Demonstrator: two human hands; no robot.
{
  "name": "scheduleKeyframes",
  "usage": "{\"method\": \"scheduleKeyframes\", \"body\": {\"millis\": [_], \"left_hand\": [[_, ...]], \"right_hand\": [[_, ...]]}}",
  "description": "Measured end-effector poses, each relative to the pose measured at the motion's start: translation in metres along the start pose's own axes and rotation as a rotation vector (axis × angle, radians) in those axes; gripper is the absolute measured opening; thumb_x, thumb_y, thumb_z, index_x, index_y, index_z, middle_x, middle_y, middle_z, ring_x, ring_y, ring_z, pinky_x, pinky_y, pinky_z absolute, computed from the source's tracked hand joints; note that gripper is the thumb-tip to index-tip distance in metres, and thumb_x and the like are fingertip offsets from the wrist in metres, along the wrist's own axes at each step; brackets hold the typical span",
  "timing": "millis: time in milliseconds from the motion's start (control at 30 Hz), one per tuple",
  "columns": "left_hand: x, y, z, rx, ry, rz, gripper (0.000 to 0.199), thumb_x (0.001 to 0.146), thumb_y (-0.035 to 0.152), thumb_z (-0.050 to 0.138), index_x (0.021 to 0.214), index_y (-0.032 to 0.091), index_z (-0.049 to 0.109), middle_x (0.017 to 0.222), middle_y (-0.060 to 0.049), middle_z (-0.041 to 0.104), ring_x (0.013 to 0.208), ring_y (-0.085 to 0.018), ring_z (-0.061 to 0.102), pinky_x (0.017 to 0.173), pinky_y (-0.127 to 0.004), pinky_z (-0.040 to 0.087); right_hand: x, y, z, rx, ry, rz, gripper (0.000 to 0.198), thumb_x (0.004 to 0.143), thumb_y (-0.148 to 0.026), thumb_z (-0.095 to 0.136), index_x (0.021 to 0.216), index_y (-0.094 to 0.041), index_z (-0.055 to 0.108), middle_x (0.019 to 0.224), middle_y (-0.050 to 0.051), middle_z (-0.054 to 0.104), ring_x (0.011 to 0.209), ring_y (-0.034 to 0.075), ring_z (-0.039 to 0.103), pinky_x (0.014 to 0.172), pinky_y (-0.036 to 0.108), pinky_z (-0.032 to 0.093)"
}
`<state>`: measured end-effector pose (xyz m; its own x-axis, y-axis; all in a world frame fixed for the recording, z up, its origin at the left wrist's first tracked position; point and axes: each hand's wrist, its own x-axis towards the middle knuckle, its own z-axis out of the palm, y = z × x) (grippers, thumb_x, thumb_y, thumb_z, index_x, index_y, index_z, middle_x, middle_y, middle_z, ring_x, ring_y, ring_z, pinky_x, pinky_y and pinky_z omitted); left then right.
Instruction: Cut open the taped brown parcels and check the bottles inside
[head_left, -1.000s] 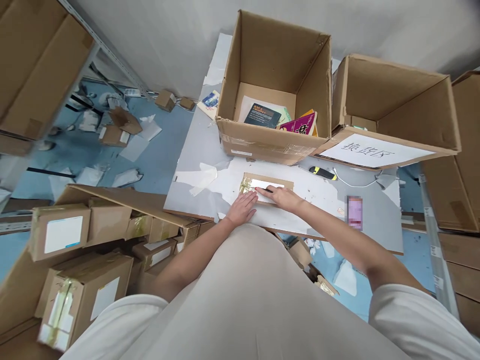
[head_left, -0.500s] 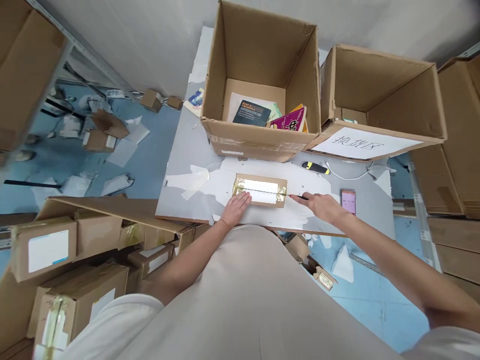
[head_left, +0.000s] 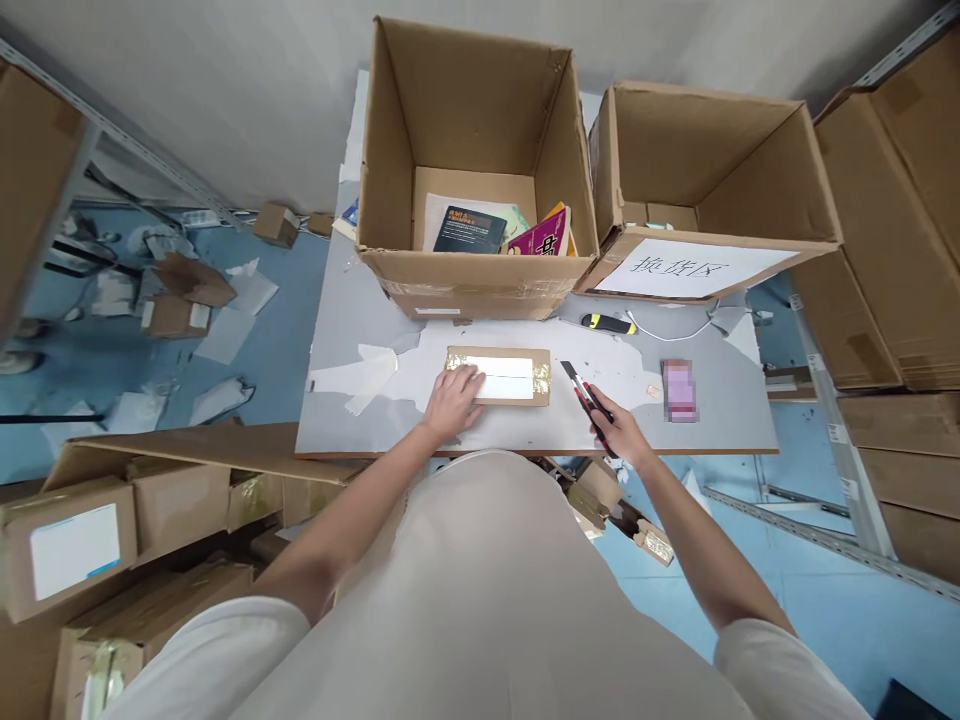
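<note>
A small cardboard box [head_left: 536, 392] with a white label and shiny tape at its ends lies on the table. A thin line runs lengthwise across the label. Over the box's left end rests my left hand [head_left: 452, 403], its fingers on top and its thumb by the near edge, gripping it. My right hand [head_left: 617, 430] is closed around a red and black utility knife [head_left: 582, 390], to the right of the box and apart from it. The blade end points up and left, away from my body.
Behind stand a large open carton [head_left: 480, 272] with several books and another carton [head_left: 716, 215] with a handwritten sign. A yellow and black cutter [head_left: 608, 324], a white cable [head_left: 675, 337] and a blurred pink phone-like item [head_left: 679, 391] lie on the table [head_left: 349, 300]. Packed boxes [head_left: 180, 505] stand at left.
My right hand has drawn the knife away from the box's right end, toward my body. My left hand has shifted to the box's left end. The view has moved slightly.
</note>
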<state>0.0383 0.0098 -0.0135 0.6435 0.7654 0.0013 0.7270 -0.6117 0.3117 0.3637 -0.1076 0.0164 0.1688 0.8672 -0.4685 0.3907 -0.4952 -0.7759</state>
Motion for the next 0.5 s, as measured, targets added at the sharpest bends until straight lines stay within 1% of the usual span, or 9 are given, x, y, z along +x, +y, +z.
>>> {"method": "scheduleKeyframes", "body": {"millis": [100,167,233,300,400,500], "left_hand": [[0.016,-0.004,-0.009,0.049,-0.043,-0.076,0.101,0.062,0.055,0.071,0.144,0.012,0.031,0.153,-0.022,0.023,0.141,-0.040,0.018,0.110,-0.056,0.018],[0.023,-0.006,-0.011,0.052,-0.097,-0.103,0.114,0.057,0.060,0.072,0.147,0.012,0.023,0.154,-0.021,0.018,0.142,-0.041,0.012,0.111,-0.058,0.014],[0.027,-0.008,-0.011,0.039,-0.139,-0.113,0.116,0.057,0.063,0.071,0.148,0.012,0.020,0.154,-0.020,0.019,0.142,-0.040,0.012,0.111,-0.059,0.016],[0.027,-0.009,-0.008,0.026,-0.141,-0.126,0.116,0.056,0.065,0.070,0.147,0.012,0.020,0.153,-0.020,0.022,0.142,-0.040,0.013,0.110,-0.059,0.019],[0.026,-0.014,-0.003,-0.009,-0.096,-0.093,0.118,0.052,0.065,0.071,0.146,0.011,0.024,0.149,-0.020,0.029,0.140,-0.040,0.016,0.111,-0.055,0.023],[0.028,-0.020,0.003,-0.056,-0.041,-0.013,0.118,0.049,0.063,0.073,0.143,0.007,0.029,0.143,-0.021,0.036,0.138,-0.040,0.021,0.114,-0.051,0.023]], "right_hand": [[0.005,0.001,0.028,0.213,0.000,0.044,0.068,0.086,-0.045,0.049,0.147,-0.019,0.032,0.058,-0.004,0.056,0.046,0.010,0.048,0.046,0.025,0.045],[0.006,0.001,0.037,0.294,-0.005,0.036,0.071,0.085,-0.047,0.052,0.147,-0.019,0.031,0.058,-0.004,0.056,0.047,0.011,0.049,0.046,0.025,0.044],[0.005,0.003,0.041,0.352,-0.012,0.028,0.075,0.084,-0.050,0.053,0.148,-0.019,0.030,0.059,-0.003,0.057,0.047,0.011,0.049,0.045,0.025,0.043],[0.004,0.006,0.042,0.390,-0.028,0.028,0.078,0.083,-0.051,0.054,0.148,-0.018,0.028,0.060,-0.003,0.057,0.048,0.011,0.049,0.046,0.025,0.043],[0.007,0.009,0.037,0.388,-0.091,0.017,0.076,0.084,-0.050,0.054,0.148,-0.020,0.028,0.062,-0.003,0.056,0.052,0.011,0.051,0.048,0.025,0.045],[0.016,0.007,0.027,0.300,-0.154,-0.002,0.071,0.084,-0.048,0.054,0.146,-0.021,0.034,0.067,-0.002,0.059,0.052,0.010,0.050,0.049,0.025,0.045]]}}
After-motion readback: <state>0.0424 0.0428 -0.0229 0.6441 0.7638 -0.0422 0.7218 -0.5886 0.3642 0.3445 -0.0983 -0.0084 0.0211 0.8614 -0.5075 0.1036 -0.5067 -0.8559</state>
